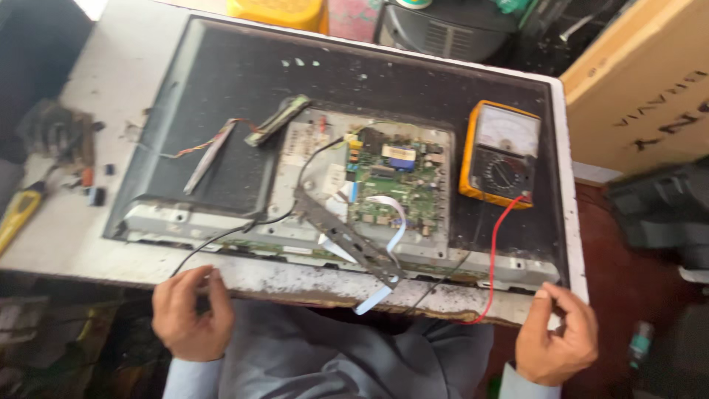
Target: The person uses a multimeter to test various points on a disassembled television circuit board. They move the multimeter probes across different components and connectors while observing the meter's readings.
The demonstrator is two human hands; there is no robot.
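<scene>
We see a white worktable [111, 89] carrying almost edge to edge a flat-panel television [244, 70] laid face down with its rear cover off, the dark back of the panel exposed. Beyond the right edge a cardboard carton [642, 81] leans close by. In the middle of the panel sits a pale metal mounting plate [295, 185], and on it the green main circuit board [399, 185], with a white flat ribbon cable [395, 236] looping off it toward the near edge. To the right of the board, lying on the panel, is a yellow-cased analogue multimeter [501, 154]; its red test lead [493, 255] runs down over the near edge, and a black lead [221, 240] trails left across the frame. Our left hand [190, 314] is at the near edge of the set, fingers curled and partly closed, the fingertips touching the edge where the black lead ends; whether it pinches the lead we cannot tell. Our right hand [557, 336] is at the near right corner, loosely curled, thumb and forefinger meeting on the corner of the frame just beside the red lead. A yellow-handled tool [18, 210] lies at the table's left edge.
</scene>
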